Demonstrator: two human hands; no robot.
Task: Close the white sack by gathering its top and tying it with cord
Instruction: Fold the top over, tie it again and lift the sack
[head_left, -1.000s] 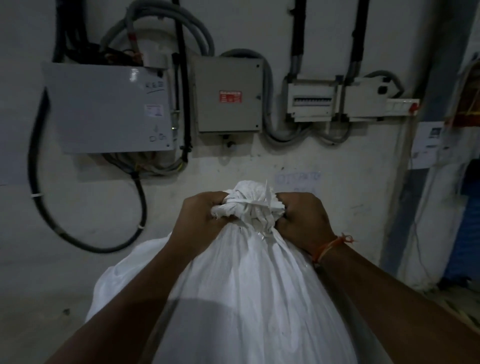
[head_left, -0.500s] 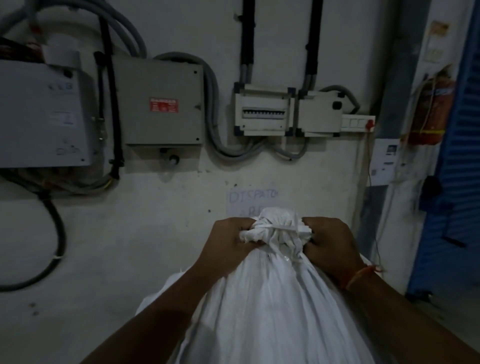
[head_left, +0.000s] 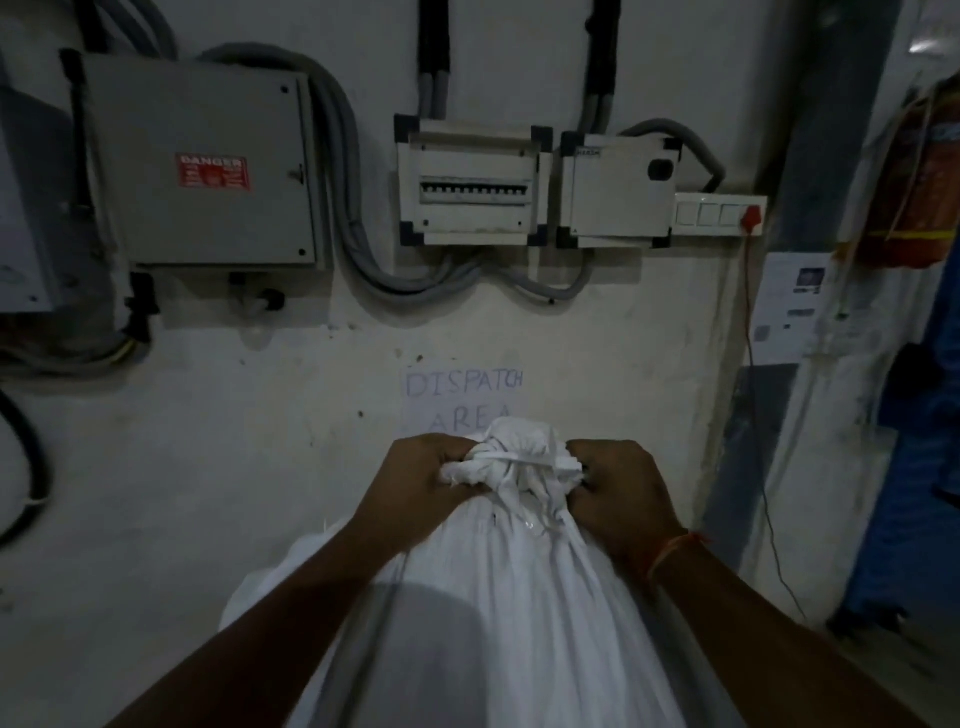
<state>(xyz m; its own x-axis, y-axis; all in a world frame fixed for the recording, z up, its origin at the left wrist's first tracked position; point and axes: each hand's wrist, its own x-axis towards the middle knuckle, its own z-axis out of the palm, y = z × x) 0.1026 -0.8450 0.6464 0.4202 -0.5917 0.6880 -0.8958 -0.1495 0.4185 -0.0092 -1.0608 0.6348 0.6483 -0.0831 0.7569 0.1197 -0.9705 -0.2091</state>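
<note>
A full white woven sack (head_left: 519, 613) stands upright in front of me, filling the lower middle of the head view. Its top is bunched into a tight neck (head_left: 514, 462), and a white cord (head_left: 524, 460) runs across the bunch from one hand to the other. My left hand (head_left: 415, 483) is clenched at the left side of the neck on the cord and cloth. My right hand (head_left: 618, 488), an orange thread on its wrist, is clenched at the right side. The cord's ends are hidden inside my fists.
A white wall stands close behind the sack, with a paper sign (head_left: 462, 400) reading DISPATCH AREA. Above it hang a grey electrical box (head_left: 202, 171), a breaker panel (head_left: 472, 187) and thick cables (head_left: 353, 218). A red extinguisher (head_left: 919, 171) and blue shutter (head_left: 930, 467) are on the right.
The view has swung to the right along the wall and the sack top has sunk lower in frame. Both hands keep the same grip on the neck.
</note>
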